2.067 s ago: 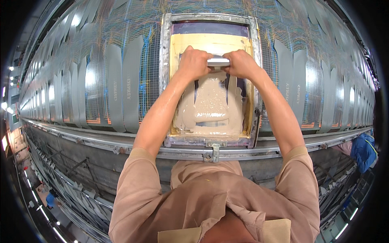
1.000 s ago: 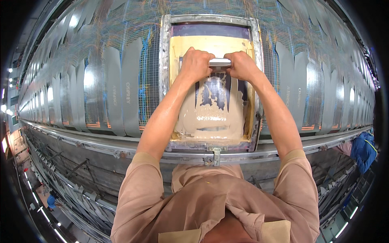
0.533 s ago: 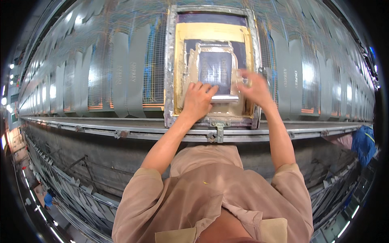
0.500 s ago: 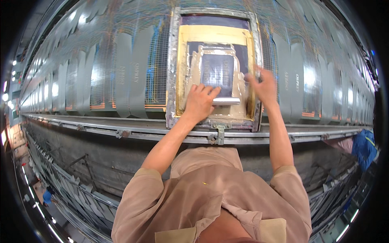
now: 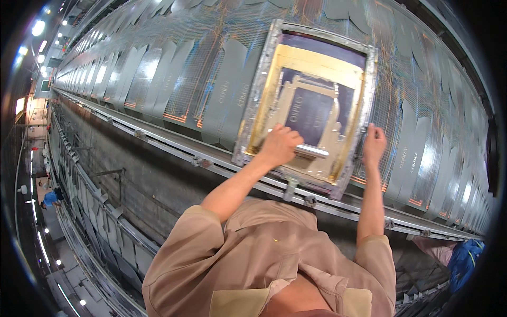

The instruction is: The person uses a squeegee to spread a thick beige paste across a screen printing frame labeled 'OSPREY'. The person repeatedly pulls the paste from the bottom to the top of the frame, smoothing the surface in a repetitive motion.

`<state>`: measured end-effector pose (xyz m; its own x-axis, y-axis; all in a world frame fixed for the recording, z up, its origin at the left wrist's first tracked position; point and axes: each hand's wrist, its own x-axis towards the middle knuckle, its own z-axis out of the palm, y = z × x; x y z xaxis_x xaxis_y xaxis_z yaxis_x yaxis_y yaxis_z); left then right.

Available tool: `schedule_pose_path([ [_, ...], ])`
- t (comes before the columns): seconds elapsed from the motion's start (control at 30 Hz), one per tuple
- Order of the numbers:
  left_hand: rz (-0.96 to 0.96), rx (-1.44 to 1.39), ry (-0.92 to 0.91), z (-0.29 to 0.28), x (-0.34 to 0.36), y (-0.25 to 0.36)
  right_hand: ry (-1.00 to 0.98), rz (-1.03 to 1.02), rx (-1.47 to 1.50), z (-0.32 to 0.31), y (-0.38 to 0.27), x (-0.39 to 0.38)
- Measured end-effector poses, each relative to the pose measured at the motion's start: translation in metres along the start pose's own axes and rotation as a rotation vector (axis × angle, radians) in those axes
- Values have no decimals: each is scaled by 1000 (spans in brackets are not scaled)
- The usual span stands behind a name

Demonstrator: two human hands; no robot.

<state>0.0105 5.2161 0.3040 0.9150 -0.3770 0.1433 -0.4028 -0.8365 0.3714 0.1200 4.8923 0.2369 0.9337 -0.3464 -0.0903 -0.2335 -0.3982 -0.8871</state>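
Observation:
A screen printing frame (image 5: 369,68) lies tilted on the long table, its mesh edged with yellow tape. Beige ink (image 5: 288,103) surrounds a dark lettered panel (image 5: 311,113) in its middle. Near the frame's front end, my left hand (image 5: 281,145) is closed on the left part of a squeegee (image 5: 311,151), whose pale bar lies across the ink below the panel. My right hand (image 5: 375,145) is beside the frame's right side, fingers curled together. Whether it touches the frame or pinches anything is hidden.
Rows of grey cut pieces (image 5: 227,100) lie along the table on both sides of the frame. A metal rail (image 5: 211,164) with clamps runs along the front edge, and a bracket (image 5: 289,188) joins the frame there. Blue cloth (image 5: 466,264) hangs at the far right.
The view has turned, so frame and rail now slant. My right hand has moved from over the frame's right part to outside its edge, fingers drawn in. My left hand stays on the squeegee.

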Motion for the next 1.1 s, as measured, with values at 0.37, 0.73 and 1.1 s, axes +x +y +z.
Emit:
schedule_pose_path([
  [0.37, 71, 59, 88, -114, -122, -176, -24, 29, 130, 207, -93, -98],
  [0.73, 117, -30, 40, -102, -113, -209, -36, -7, -174, 220, -85, -90],
  [1.1, 74, 1, -49, -119, 76, -309, -602, -728, -364, 281, -252, -36],
])
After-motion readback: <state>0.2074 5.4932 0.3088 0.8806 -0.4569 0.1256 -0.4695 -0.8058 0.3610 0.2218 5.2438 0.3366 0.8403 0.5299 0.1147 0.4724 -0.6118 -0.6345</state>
